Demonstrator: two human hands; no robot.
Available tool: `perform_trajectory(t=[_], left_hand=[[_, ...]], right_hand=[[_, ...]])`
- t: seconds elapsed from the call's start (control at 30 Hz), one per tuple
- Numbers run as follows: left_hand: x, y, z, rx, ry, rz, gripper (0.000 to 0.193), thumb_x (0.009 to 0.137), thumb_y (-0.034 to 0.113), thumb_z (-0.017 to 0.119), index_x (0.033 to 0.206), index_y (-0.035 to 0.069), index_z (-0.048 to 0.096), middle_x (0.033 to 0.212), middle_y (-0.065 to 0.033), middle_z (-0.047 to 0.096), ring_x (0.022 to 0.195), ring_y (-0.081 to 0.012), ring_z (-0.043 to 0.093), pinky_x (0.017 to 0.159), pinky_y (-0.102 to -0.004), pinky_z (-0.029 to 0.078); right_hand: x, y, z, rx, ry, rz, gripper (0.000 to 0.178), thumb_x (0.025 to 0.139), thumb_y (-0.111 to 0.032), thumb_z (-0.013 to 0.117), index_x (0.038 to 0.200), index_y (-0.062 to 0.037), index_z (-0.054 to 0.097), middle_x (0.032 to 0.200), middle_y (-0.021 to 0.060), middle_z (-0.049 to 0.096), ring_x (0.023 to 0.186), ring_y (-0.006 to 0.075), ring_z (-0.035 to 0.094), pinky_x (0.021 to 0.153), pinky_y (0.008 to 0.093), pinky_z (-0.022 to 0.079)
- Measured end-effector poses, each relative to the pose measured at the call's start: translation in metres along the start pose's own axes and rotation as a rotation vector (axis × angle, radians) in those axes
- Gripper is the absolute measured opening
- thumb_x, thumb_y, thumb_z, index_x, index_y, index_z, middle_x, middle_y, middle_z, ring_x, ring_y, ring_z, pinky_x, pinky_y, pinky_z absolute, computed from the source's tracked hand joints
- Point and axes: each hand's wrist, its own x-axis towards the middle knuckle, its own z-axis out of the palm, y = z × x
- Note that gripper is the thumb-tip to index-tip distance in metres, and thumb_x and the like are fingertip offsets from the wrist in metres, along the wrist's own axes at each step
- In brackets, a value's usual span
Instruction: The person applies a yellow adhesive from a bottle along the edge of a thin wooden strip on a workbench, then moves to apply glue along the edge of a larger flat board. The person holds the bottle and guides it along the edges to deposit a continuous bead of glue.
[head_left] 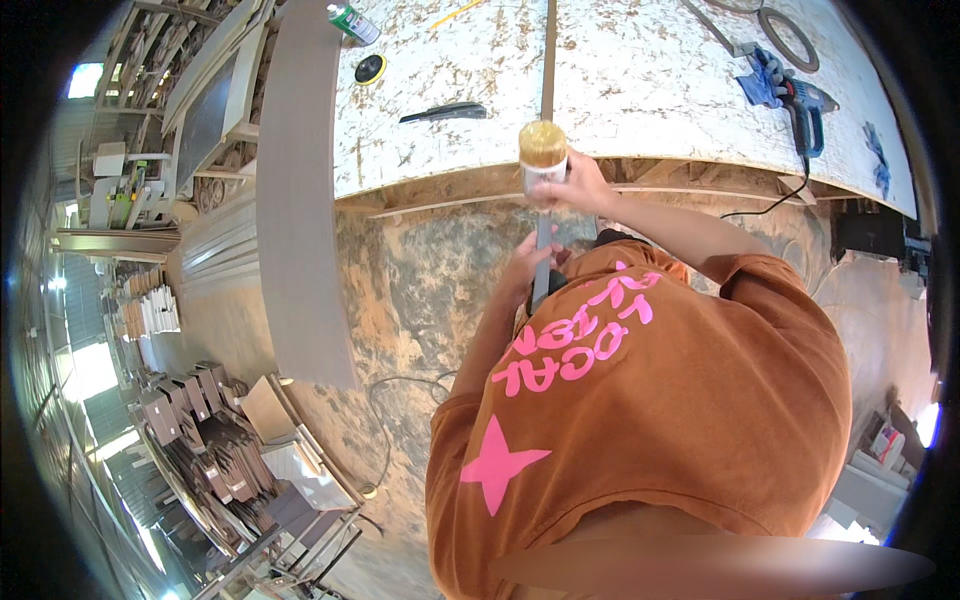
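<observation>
My right hand point(580, 187) is closed around a jar point(543, 150) with a yellowish, rounded top and a white lower part; motion blurs it slightly. The jar is just above the table's front edge, over a long narrow strip point(549, 70). That strip looks brown on the tabletop and grey nearer to me. Below the jar, my left hand point(525, 265) grips the strip's grey near part, its fingers partly hidden. Ahead on the white, scuffed worktable point(640, 110) lies a slim black tool point(445, 113), left of the jar.
A round black-and-yellow pad point(370, 69), a green-and-white bottle point(353, 24) and a pencil point(456, 14) lie far left. At right are a corded power tool point(806, 115), blue gloves point(762, 85) and a ring point(788, 40). A long panel point(300, 200) extends along my left; stacked boards point(215, 465) stand beyond.
</observation>
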Motion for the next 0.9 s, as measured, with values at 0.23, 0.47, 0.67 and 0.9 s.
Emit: perform_trajectory(t=[0.23, 0.47, 0.67, 0.9], left_hand=[[0.005, -0.005, -0.008, -0.002, -0.064, 0.059, 0.043, 0.088, 0.007, 0.049, 0.131, 0.007, 0.042, 0.090, -0.0022, 0.057, 0.074, -0.0110, 0.055, 0.068, -0.0238, 0.045], [0.011, -0.014, -0.015, 0.015, -0.061, 0.056, 0.044, 0.087, 0.006, 0.048, 0.130, 0.007, 0.042, 0.088, -0.0008, 0.056, 0.070, -0.0089, 0.052, 0.067, -0.0234, 0.045], [0.014, -0.018, -0.016, 0.001, -0.061, 0.064, 0.045, 0.085, 0.006, 0.048, 0.130, 0.008, 0.043, 0.086, -0.0002, 0.056, 0.069, -0.0080, 0.051, 0.066, -0.0235, 0.045], [0.022, -0.021, -0.018, 0.026, -0.031, 0.045, 0.045, 0.084, 0.005, 0.050, 0.129, 0.007, 0.043, 0.087, 0.0003, 0.056, 0.070, -0.0076, 0.051, 0.064, -0.0230, 0.045]], right_hand=[[0.012, 0.012, 0.006, 0.075, 0.063, 0.027, 0.064, 0.068, -0.036, 0.075, 0.119, -0.0059, 0.050, 0.094, 0.0111, 0.067, 0.085, 0.0219, 0.065, 0.078, 0.0349, 0.051], [0.016, 0.008, 0.006, -0.040, 0.130, 0.143, 0.068, 0.067, -0.041, 0.075, 0.121, -0.0071, 0.050, 0.096, 0.0122, 0.066, 0.086, 0.0237, 0.066, 0.077, 0.0348, 0.052], [0.011, 0.004, 0.003, -0.008, -0.124, 0.100, 0.066, 0.069, -0.037, 0.075, 0.121, -0.0060, 0.050, 0.099, 0.0114, 0.066, 0.087, 0.0218, 0.065, 0.076, 0.0327, 0.051], [-0.005, -0.006, -0.001, 0.007, -0.163, 0.094, 0.064, 0.070, -0.037, 0.074, 0.120, -0.0059, 0.050, 0.097, 0.0130, 0.066, 0.088, 0.0221, 0.065, 0.077, 0.0330, 0.051]])
